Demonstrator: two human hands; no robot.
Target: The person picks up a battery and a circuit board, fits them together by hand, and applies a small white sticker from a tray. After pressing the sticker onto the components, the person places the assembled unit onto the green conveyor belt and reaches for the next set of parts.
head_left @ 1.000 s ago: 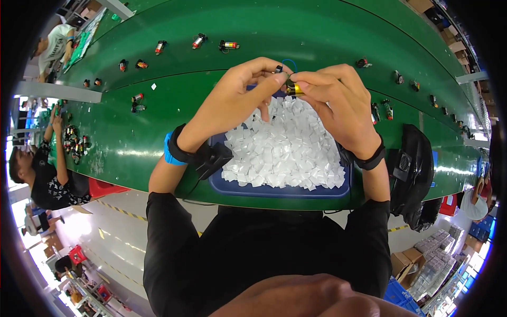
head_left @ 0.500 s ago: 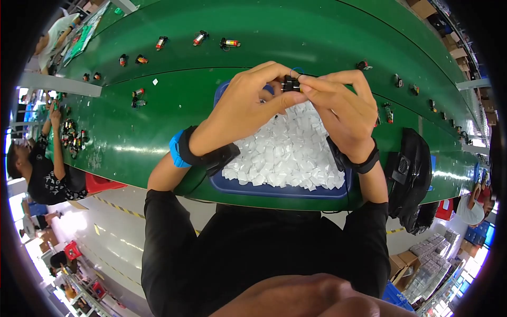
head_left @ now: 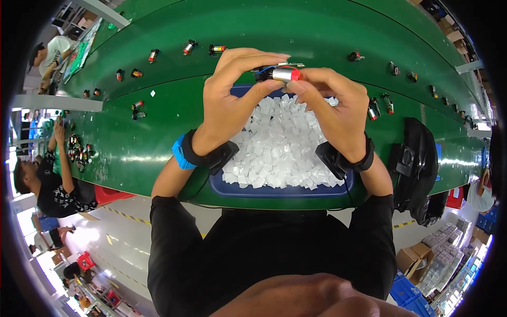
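Observation:
Between my two hands, above a blue tray (head_left: 274, 193), is a small cylindrical motor (head_left: 284, 74). It lies crosswise with a silver body, a black left end and a red right end; thin red and blue wires run along it. My left hand (head_left: 222, 100) is closed on the black end, its thumb beneath and its fingers behind. At the red end, my right hand (head_left: 340, 108) pinches with thumb and fingers, the tips partly hidden. Many small white square packets (head_left: 280, 142) fill the tray below.
Similar motors stand spaced along the green table (head_left: 158, 79), such as one at the far left (head_left: 153, 55) and one at the right (head_left: 373, 111). A black bag-like bundle (head_left: 414, 164) lies to the right. At the left, a co-worker (head_left: 47, 185) sits by a motor cluster (head_left: 79, 152).
The motor has turned, so its silver body and red end now show where mainly its black end did. My hands have shifted around it, and the whole view has moved slightly.

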